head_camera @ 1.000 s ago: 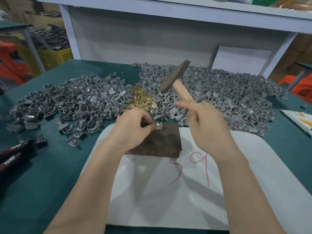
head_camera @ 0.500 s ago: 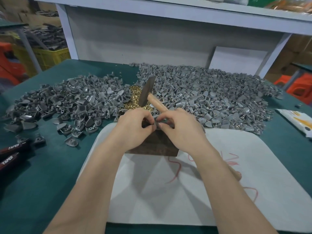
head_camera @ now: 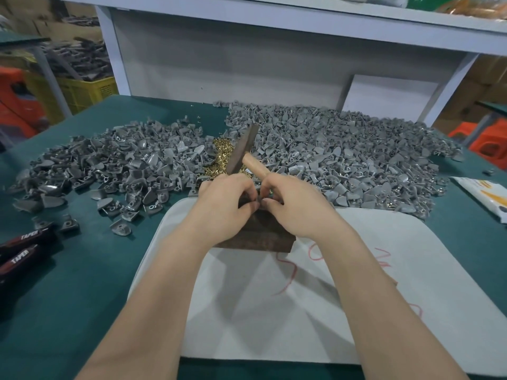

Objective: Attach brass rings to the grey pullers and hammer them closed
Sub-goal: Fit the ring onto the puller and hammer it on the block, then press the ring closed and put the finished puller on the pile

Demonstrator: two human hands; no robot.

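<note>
My left hand [head_camera: 225,207] and my right hand [head_camera: 299,207] meet fingertip to fingertip over a dark brown block [head_camera: 258,237]. Between the fingertips sits a small grey puller, mostly hidden. My right hand also holds a hammer [head_camera: 242,149] by its wooden handle, head tilted up over a small heap of brass rings [head_camera: 220,157]. Large piles of grey pullers lie to the left [head_camera: 115,165] and to the right [head_camera: 343,152] of the rings.
The block rests on a white pad [head_camera: 301,311] with red scribbles, on a green table [head_camera: 68,283]. Black tool handles marked TAPER [head_camera: 22,248] lie at the left edge. A white packet [head_camera: 485,193] lies at the right. A white shelf frame [head_camera: 274,50] stands behind the piles.
My right hand came down from a raised position with the hammer and joined my left hand at the block. The hammer head dropped from high to low over the brass rings.
</note>
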